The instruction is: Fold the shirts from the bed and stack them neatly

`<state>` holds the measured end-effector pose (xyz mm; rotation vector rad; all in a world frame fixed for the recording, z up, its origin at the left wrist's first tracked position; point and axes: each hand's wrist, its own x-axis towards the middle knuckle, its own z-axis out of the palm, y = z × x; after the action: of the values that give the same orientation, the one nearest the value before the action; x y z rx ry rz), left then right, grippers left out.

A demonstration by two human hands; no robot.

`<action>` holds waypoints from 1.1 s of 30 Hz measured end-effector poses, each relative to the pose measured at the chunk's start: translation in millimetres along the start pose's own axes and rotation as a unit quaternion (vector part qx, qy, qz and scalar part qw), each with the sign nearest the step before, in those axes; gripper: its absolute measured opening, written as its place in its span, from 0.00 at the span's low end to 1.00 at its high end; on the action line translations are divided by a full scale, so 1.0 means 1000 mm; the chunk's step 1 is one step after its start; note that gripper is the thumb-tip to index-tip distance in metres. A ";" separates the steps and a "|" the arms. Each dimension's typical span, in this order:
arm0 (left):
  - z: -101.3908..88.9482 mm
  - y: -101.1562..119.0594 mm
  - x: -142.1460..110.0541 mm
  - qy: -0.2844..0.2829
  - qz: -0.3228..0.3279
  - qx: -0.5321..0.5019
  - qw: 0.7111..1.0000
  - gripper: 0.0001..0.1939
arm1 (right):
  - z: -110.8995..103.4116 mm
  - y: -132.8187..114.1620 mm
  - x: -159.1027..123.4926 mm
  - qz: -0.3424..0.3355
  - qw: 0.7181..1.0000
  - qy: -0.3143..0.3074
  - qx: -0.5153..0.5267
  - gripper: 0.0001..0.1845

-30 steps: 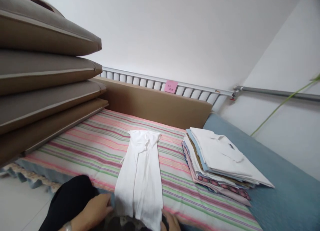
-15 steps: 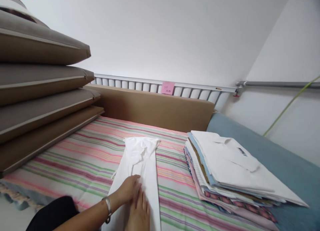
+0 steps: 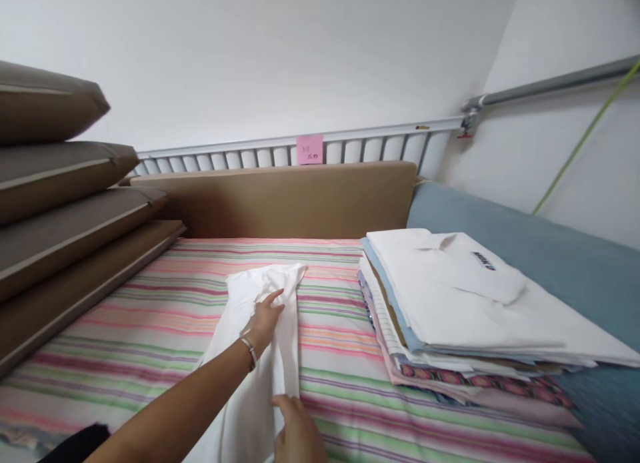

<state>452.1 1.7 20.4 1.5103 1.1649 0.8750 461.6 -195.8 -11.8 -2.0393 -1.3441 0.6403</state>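
A white shirt (image 3: 250, 363), folded into a long narrow strip, lies on the striped sheet in front of me, its crumpled collar end pointing away. My left hand (image 3: 266, 316) rests on the cloth near that far end, fingers stretched out, a bracelet on the wrist. Low in the view, my right hand (image 3: 300, 433) is at the shirt's right edge, thumb on top and the cloth apparently pinched; its other fingers are mostly hidden.
On the right stands a stack of folded clothes (image 3: 450, 303), a white one with a small dark label on top. Brown cushions (image 3: 65, 243) pile up at the left. Behind the striped sheet (image 3: 165, 296) are a brown padded board (image 3: 280, 203) and a white radiator (image 3: 360, 146).
My left hand has moved forward along the shirt towards its collar end. My right hand has parted from it and shifted to the right edge. The camera view has tilted and turned slightly.
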 end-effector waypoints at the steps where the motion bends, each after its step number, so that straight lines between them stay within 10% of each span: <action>1: 0.008 0.003 0.002 -0.016 0.019 0.023 0.999 0.25 | -0.005 0.002 -0.001 0.010 1.000 -0.007 0.007 0.35; 6: 0.049 0.017 0.005 -0.069 0.214 0.161 0.961 0.25 | -0.038 0.016 -0.007 0.052 0.997 -0.026 0.048 0.31; 11: 0.072 0.035 0.010 -0.051 0.251 0.184 0.949 0.25 | -0.062 0.030 -0.014 0.078 0.995 -0.023 0.050 0.26; 18: 0.052 0.032 0.016 -0.031 0.143 0.193 0.970 0.27 | -0.064 0.035 -0.017 0.100 0.994 -0.029 -0.022 0.10; 23: 0.043 0.033 0.003 -0.063 0.179 0.264 0.946 0.22 | -0.059 0.033 -0.019 0.108 0.994 -0.020 -0.028 0.15; 33: 0.161 0.037 -0.038 -0.135 0.216 0.438 0.862 0.30 | -0.046 0.020 -0.025 0.140 0.975 -0.083 -0.149 0.23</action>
<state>600.6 -80.7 18.4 2.6204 1.0716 0.3592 496.2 -235.0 7.9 -2.4960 -1.3193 0.7845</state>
